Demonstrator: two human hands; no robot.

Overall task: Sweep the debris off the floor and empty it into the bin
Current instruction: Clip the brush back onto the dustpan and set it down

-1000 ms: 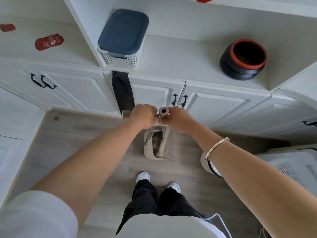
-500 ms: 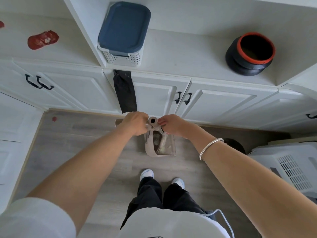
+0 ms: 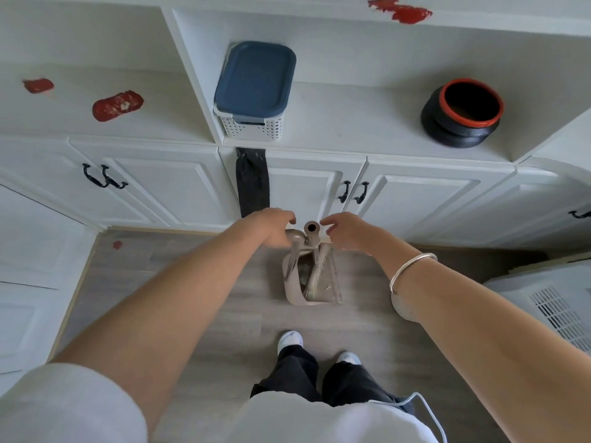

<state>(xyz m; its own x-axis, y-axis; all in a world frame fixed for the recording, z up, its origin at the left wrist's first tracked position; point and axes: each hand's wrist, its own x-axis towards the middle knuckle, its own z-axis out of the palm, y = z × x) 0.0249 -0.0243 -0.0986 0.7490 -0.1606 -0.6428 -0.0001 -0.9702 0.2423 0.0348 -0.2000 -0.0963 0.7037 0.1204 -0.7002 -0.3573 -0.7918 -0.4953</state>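
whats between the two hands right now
In the head view, the round open top of the broom handle stands between the left hand and the right hand. Both hands look open beside it.

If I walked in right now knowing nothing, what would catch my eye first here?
Probably the two bare arms reaching out to the middle, where the left hand and right hand flank the top of a beige broom handle standing in its dustpan on the grey floor. Next, the colours on the white shelf behind: a blue-lidded basket and a black pot with an orange rim.
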